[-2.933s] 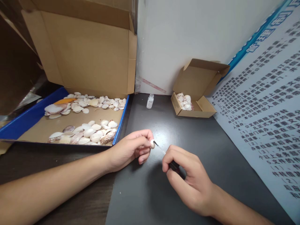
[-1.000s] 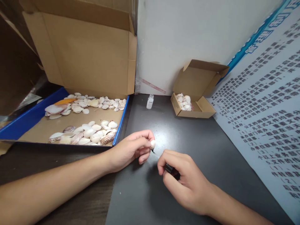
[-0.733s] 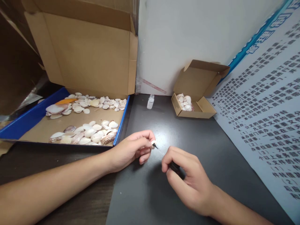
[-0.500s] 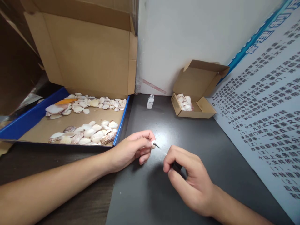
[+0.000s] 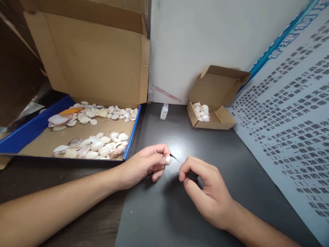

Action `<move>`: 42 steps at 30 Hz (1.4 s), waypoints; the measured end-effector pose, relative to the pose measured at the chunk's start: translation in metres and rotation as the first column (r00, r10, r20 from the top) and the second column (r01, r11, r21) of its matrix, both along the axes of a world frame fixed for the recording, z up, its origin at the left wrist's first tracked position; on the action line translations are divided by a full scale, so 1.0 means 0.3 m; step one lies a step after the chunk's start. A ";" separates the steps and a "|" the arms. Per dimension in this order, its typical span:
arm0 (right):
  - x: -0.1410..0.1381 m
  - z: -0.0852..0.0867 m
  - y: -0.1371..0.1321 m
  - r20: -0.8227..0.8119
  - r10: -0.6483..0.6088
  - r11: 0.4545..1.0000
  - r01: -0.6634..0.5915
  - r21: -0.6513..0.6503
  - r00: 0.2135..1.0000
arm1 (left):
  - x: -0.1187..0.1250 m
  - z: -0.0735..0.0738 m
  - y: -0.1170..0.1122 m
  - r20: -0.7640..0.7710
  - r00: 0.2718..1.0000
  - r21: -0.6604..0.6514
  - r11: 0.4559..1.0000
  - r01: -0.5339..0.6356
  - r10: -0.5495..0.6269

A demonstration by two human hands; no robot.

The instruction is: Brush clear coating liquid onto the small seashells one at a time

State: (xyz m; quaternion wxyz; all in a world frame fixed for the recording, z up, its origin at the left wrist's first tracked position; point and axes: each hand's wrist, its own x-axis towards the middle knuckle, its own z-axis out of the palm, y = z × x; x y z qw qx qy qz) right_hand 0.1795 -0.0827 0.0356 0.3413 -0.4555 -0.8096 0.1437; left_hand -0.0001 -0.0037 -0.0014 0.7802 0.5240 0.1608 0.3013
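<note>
The head view is showing a small bottle [image 5: 164, 112] standing upright, its mouth open, on the dark surface [image 5: 151, 212]. On the bottle's near side, well apart from it, the left hand [image 5: 147, 162] is clamping a small white shell [image 5: 168, 160] between its thumb and forefinger, the other fingers curling beneath. Also on the near side, but to the bottle's right, the right hand [image 5: 207, 188] is closing around the black handle of a thin brush [image 5: 192, 176]; the brush is pointing towards the small white shell, its dark bristles ending at the upper edge, though whether they are touching it is hard to tell. To the bottle's left, a large open box [image 5: 33, 125] with blue sides is holding two spreads of shells [image 5: 96, 146]. To the bottle's right, a small open carton [image 5: 214, 124] is holding a heap of whitish shells [image 5: 204, 109]. Behind the bottle a pale wall [image 5: 195, 41] is rising, and far to its right a printed poster [image 5: 295, 113] is slanting away.
</note>
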 end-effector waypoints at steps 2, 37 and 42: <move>0.002 0.002 0.000 -0.016 0.004 1.000 -0.004 0.017 1.000 | 0.000 0.000 -0.001 -0.006 1.000 0.004 1.000 0.004 -0.004; 0.002 0.002 0.006 -0.036 0.107 0.993 -0.106 0.043 0.994 | -0.002 -0.005 -0.001 -0.019 1.000 -0.011 1.000 0.000 0.000; 0.001 0.003 0.014 -0.018 0.106 0.994 -0.106 -0.029 0.994 | -0.005 -0.003 0.000 -0.012 1.000 0.002 1.000 0.005 -0.005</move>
